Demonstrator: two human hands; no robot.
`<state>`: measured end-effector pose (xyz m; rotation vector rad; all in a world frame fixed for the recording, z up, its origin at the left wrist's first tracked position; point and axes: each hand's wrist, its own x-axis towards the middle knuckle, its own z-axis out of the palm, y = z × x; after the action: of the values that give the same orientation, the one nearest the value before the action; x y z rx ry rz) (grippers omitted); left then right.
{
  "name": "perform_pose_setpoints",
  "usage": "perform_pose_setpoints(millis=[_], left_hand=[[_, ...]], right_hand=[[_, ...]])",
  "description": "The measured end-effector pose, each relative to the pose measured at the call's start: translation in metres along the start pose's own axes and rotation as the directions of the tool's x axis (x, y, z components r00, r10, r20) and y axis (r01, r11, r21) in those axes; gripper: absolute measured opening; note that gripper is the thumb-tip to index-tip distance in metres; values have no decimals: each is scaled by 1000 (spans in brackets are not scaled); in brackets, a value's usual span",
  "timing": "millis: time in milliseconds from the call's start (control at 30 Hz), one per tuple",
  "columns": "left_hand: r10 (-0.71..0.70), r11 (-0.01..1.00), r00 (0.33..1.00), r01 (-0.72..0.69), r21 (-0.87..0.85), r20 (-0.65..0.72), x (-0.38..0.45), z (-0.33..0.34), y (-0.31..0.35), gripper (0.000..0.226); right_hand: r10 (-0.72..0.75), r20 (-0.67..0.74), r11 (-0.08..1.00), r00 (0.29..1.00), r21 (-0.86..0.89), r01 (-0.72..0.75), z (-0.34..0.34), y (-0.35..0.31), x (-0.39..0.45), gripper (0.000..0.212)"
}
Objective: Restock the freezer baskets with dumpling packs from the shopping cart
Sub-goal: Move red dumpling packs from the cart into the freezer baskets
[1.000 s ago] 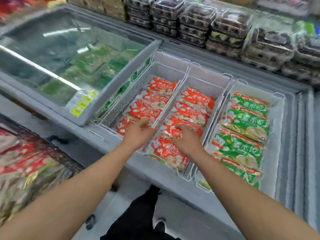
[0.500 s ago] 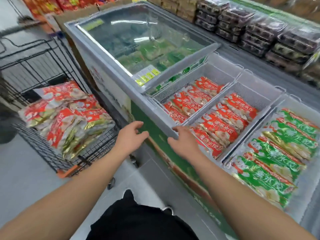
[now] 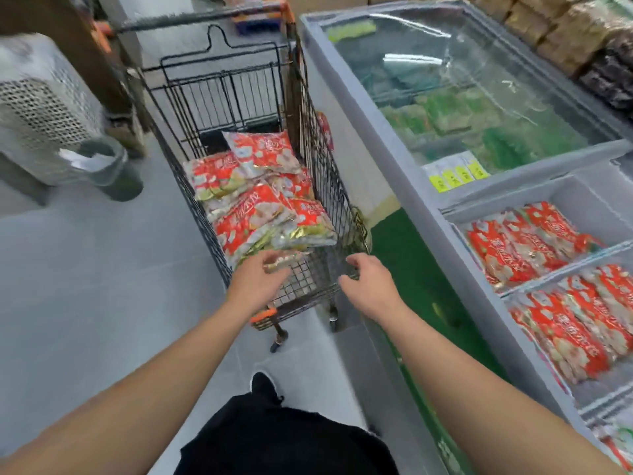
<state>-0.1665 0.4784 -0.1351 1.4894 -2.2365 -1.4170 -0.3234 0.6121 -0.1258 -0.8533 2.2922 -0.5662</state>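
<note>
Both hands had left the freezer baskets (image 3: 561,214) and swung to the shopping cart (image 3: 318,186). Left hand (image 3: 255,281) and right hand (image 3: 368,286) hovered empty, fingers loose, beside the dumpling packs (image 3: 260,204) in the cart. Next grab seemed imminent.

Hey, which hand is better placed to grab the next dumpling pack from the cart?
Left, probably. The left hand hovers open right at the pile of red packs; the right hand is off by the shopping cart corner, clear of them.
</note>
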Motion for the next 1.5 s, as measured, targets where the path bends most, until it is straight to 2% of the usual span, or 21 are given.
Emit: perform_pose_setpoints(millis=[167, 333, 667, 833, 967, 1067, 1133, 1200, 1267, 1400, 1500], left_hand=[[-73, 995, 997, 71, -63, -33, 43, -50, -33, 43], [-137, 981, 990, 133, -140, -19, 75, -66, -46, 44], [-313, 934, 950, 304, -189, -17, 161, -52, -55, 47], [-431, 880, 902, 414, -234, -25, 209, -35, -64, 44], [-523, 824, 852, 498, -269, -25, 242, -24, -76, 44], [-575, 785, 817, 538, -307, -38, 261, -19, -87, 42], [-612, 759, 789, 564, -325, -60, 269, -16, -92, 42], [-640, 738, 764, 584, -337, -78, 275, -14, -95, 39], [-660, 722, 746, 597, -350, -91, 279, -10, -98, 39], [-715, 673, 689, 631, -386, -120, 288, -2, -103, 42], [-764, 606, 638, 663, -439, -92, 302, 6, -105, 41]], right_hand=[[-5, 32, 1000, 999, -18, 5, 27, -54, 43, 39], [-10, 64, 1000, 998, -16, 12, 39, -79, 77, 42], [-5, 292, 993, 956, -110, 39, 62, -89, 202, 46], [-18, 322, 994, 947, -99, 53, 79, -92, 285, 49], [24, 367, 999, 930, -49, -6, 100, -97, 342, 38], [91, 371, 993, 924, 42, -114, 124, -102, 377, 26], [151, 360, 968, 921, 134, -211, 141, -102, 389, 24], [211, 379, 924, 901, 223, -310, 151, -103, 393, 10], [260, 399, 882, 879, 274, -385, 152, -98, 396, 7], [362, 362, 844, 859, 264, -466, 117, -59, 393, 17], [394, 308, 864, 866, 198, -463, 96, -23, 394, 10]])
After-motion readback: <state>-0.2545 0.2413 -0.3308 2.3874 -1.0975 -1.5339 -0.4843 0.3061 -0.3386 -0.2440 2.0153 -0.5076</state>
